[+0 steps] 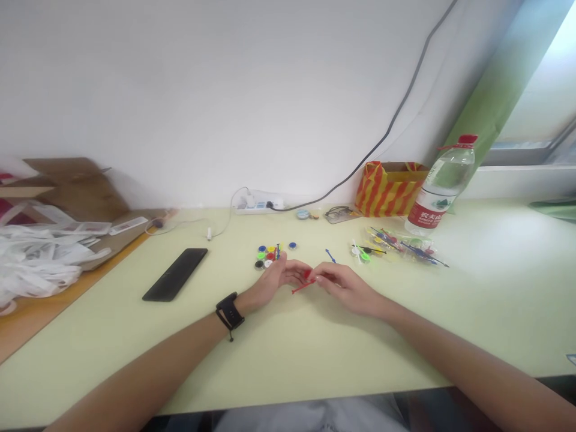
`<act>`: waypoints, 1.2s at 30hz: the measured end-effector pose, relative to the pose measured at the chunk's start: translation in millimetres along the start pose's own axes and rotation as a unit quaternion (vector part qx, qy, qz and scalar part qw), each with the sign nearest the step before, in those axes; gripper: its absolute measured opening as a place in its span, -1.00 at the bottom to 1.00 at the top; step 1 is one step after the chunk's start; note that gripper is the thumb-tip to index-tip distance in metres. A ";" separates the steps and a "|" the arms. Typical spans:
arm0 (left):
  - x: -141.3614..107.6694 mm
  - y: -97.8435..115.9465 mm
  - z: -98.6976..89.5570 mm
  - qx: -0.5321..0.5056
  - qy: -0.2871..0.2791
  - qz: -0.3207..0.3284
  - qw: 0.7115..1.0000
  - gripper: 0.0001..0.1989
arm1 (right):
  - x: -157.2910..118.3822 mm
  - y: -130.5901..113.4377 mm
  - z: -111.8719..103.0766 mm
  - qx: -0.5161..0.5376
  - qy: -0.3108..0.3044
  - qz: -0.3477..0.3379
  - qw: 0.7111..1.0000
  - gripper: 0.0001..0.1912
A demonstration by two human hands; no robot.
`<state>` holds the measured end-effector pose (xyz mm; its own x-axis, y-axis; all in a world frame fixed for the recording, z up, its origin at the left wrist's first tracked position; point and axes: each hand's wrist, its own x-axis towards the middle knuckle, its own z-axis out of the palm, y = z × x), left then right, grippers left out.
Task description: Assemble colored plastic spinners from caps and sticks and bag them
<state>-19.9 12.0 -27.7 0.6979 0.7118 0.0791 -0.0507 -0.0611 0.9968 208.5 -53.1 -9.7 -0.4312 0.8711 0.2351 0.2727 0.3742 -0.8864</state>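
My left hand (276, 281) and my right hand (345, 289) meet over the table in front of me. Between their fingertips is a small red disc (307, 274), partly hidden; the curled left fingers touch it. A thin red plastic stick (300, 288) is pinched in my right fingertips and points down to the left. Just beyond my left hand lies a cluster of small coloured discs (260, 256) with thin sticks (278, 249) by it. A blue disc (292, 245) sits apart, and a blue stick (330, 256) rests beyond my right hand.
On the right are clear bags of coloured parts (405, 245), a water bottle (438, 195) and a striped bag (389, 189). A black phone (176, 275) lies left. A power strip (258, 204) stands at the wall; white strips (40, 255) pile up far left.
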 end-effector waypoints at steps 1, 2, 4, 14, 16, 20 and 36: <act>-0.6 0.7 0.6 -0.001 -0.005 0.002 1.000 -0.16 | 0.2 1.1 -0.5 0.015 0.004 0.000 1.000 -0.81; -1.2 1.7 1.6 0.000 -0.010 0.005 1.000 -0.16 | 0.2 2.0 -0.9 0.029 0.008 -0.001 1.000 -0.82; -2.6 4.4 4.6 0.013 -0.016 0.018 1.000 -0.25 | 0.0 3.7 -1.3 0.040 0.015 -0.007 0.999 -0.84; -2.6 7.5 15.8 0.135 0.033 0.063 0.988 -0.71 | -1.8 11.1 -2.2 -0.092 0.047 -0.030 0.994 -0.85; -2.6 8.2 15.9 0.149 0.041 0.070 0.986 -0.74 | -1.7 11.7 -2.9 -0.109 0.055 -0.027 0.992 -0.86; -4.0 10.5 16.9 0.174 0.048 0.081 0.980 -0.75 | -0.9 12.7 -3.1 -0.110 0.052 -0.024 0.992 -0.87; -6.6 13.4 17.3 0.090 0.035 0.070 0.993 -0.79 | 2.9 7.6 -6.3 -0.072 0.043 -0.022 0.996 -0.81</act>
<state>-12.8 -5.6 -15.0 0.6417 0.7337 0.2235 -0.0104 -0.2831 0.9590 214.8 -45.7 -13.2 -0.3718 0.8749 0.3103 0.3789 0.4482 -0.8096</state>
